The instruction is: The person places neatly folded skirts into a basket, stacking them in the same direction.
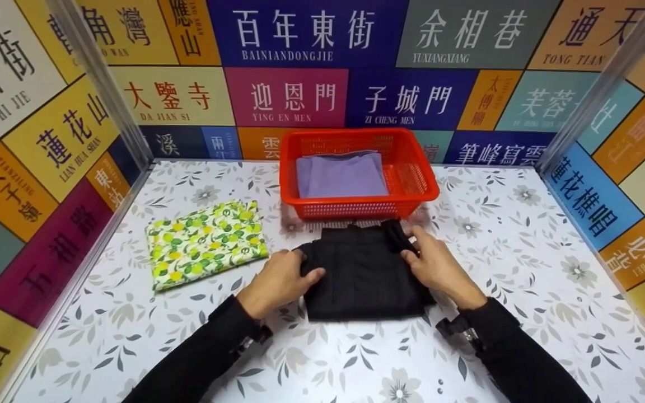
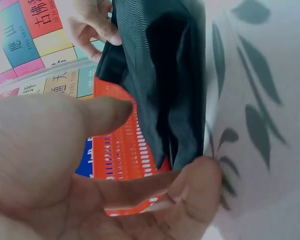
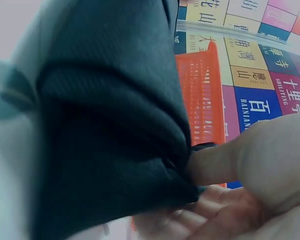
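Note:
A folded black garment (image 1: 364, 280) lies on the patterned white surface in front of the basket, in the middle of the head view. My left hand (image 1: 283, 280) holds its left edge, thumb over the top; in the left wrist view the curled fingers (image 2: 202, 175) meet the garment's corner. At the far right corner, my right hand (image 1: 440, 266) pinches a raised fold of the cloth. The right wrist view shows that thumb (image 3: 215, 165) pressed against the fabric, with the fingers partly hidden below it.
Behind the garment stands a red plastic basket (image 1: 356, 208) with a folded purple cloth (image 1: 342, 176) inside. To the left lies a folded cloth with a lemon print (image 1: 208, 243). Walls of colourful sign panels (image 1: 294, 98) enclose the back and both sides.

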